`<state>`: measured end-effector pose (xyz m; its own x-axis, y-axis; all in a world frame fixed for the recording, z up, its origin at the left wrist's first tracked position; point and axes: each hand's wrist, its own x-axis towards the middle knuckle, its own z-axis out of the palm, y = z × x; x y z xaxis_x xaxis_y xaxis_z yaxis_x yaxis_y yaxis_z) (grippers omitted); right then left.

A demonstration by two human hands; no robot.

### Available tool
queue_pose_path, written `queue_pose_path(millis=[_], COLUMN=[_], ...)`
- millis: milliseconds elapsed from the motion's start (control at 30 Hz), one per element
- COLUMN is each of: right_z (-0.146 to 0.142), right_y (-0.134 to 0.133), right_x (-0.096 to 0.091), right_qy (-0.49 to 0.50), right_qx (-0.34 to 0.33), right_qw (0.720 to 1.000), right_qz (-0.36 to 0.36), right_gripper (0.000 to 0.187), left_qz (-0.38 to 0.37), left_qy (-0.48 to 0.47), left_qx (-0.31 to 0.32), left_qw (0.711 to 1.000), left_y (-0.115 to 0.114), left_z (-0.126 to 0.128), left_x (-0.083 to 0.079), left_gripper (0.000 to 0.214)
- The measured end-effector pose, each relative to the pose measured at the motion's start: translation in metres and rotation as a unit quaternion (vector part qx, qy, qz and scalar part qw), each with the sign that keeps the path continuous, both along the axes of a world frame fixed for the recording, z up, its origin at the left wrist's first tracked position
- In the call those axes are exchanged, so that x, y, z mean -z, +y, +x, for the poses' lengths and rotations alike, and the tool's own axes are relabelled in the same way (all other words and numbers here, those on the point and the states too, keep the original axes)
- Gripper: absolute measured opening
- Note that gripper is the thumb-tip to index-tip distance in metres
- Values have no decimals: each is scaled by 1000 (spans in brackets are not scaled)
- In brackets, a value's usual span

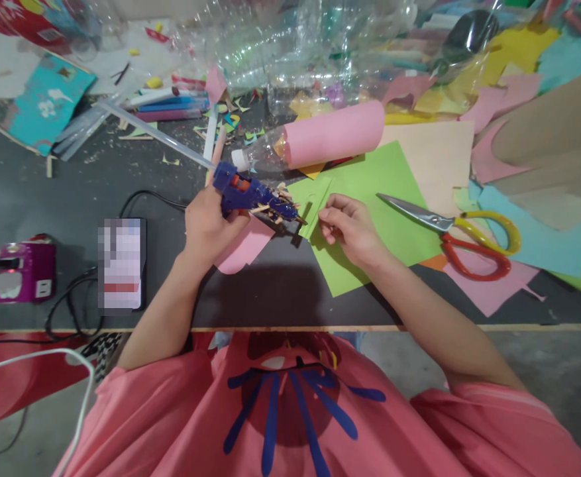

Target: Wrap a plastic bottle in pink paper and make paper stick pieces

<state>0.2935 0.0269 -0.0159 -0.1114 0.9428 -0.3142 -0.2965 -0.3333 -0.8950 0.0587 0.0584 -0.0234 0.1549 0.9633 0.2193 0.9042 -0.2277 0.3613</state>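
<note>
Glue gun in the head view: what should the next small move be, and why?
Probably run the nozzle of the glue gun lightly along the green strip. The left hand grips the gun, a glue stick sticks out of its back, and the nozzle is right by the strip, which the right hand appears to pinch. Whether nozzle and strip touch is unclear.

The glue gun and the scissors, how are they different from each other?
The glue gun is mostly blue, while the scissors have silver blades, one yellow handle loop and one red one. The glue gun is held in the left hand, but the scissors lie on coloured paper. In the picture, the glue gun's nozzle points right; the scissors' tip points left. Both have a pointed end.
</note>
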Motion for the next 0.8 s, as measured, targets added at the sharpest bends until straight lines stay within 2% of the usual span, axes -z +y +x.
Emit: queue_pose_path(millis=[400,533,800], right_z=[-1,-2,-1], right_y=[-3,-3,-5], right_x=[1,0,4], right_qy=[15,10,11], right_qx=[-43,-57,-94], right_qw=[999,998,995], right_qz=[0,6,5], right_gripper=[36,42,41], left_qz=[26,23,-15], left_qy=[-3,-15,-26], left_qx=[-22,-15,-22], left_qw=[999,1000,999], left_y=[1,1,2], left_z=[-4,-5,-3], left_x=[7,7,7], left_gripper=[28,28,35])
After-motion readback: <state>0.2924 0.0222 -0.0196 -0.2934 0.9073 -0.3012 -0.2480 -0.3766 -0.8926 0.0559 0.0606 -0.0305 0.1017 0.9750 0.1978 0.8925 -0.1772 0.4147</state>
